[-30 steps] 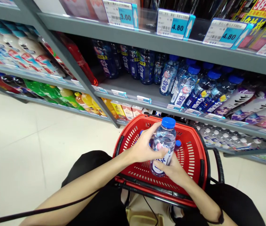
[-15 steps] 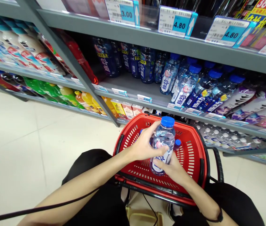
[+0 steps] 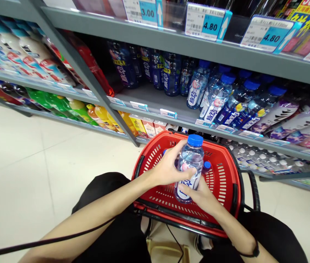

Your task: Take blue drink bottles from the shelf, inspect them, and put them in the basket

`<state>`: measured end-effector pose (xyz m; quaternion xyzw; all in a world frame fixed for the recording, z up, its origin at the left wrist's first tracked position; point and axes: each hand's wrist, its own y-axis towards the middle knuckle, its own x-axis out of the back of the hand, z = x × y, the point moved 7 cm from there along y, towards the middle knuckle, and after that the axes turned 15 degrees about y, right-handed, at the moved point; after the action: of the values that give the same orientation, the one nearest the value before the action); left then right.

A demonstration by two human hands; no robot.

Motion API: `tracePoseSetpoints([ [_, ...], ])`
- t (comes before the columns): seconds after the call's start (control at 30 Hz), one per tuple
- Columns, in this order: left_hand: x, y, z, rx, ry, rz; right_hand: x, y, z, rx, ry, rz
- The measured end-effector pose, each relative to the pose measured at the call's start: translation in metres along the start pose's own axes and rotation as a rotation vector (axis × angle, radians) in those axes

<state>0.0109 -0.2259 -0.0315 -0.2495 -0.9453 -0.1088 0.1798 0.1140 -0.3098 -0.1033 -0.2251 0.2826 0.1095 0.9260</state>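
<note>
Both hands are clamped on one clear plastic drink bottle with a round blue cap and a white label (image 3: pixel 191 157); the left hand (image 3: pixel 168 168) wraps its side, thumb across the label, and the right hand (image 3: pixel 202 197) grips it lower down, its thumb also on the label; the bottle leans slightly, cap uppermost, over the red plastic shopping basket with slotted walls and black handles (image 3: pixel 222 182); whether its base touches the basket cannot be told; a smaller-looking blue cap (image 3: pixel 206 166) shows inside the basket, just beside the held bottle, the rest of it partly hidden; the basket sits between the knees of the person's black trousers (image 3: pixel 100 193), and a thin black band (image 3: pixel 256 250) circles the right wrist; beyond the basket, a grey metal shelf (image 3: pixel 144 96) bears blue-capped bottles with white labels (image 3: pixel 197 87) and, farther left, dark blue bottles with yellow bands (image 3: pixel 171 76); pale tiles (image 3: pixel 20 160) cover the floor.
</note>
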Motion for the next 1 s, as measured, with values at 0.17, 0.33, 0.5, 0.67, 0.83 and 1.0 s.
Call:
tracePoseSetpoints([
  [0.17, -0.0002, 0.0003, 0.0018, 0.009, -0.004, -0.019, 0.0014, 0.0011, -0.0019, 0.006, -0.007, 0.006],
  [0.33, -0.0010, 0.0004, 0.0006, 0.009, -0.015, -0.002, 0.0011, 0.0025, -0.0005, 0.029, -0.014, 0.024],
  [0.5, -0.0013, 0.0001, 0.0014, 0.034, -0.001, 0.010, -0.0001, 0.0019, -0.0010, 0.014, -0.019, 0.019],
  [0.67, -0.0018, 0.0005, 0.0011, 0.030, -0.008, 0.011, 0.0006, 0.0021, -0.0020, 0.006, -0.021, 0.006],
  [0.83, -0.0021, 0.0006, 0.0027, 0.029, -0.008, 0.005, 0.0031, 0.0019, -0.0048, 0.010, -0.017, -0.027],
  [1.0, -0.0019, 0.0004, 0.0043, 0.027, 0.009, -0.001, 0.0034, 0.0018, -0.0066, 0.004, -0.003, -0.016],
])
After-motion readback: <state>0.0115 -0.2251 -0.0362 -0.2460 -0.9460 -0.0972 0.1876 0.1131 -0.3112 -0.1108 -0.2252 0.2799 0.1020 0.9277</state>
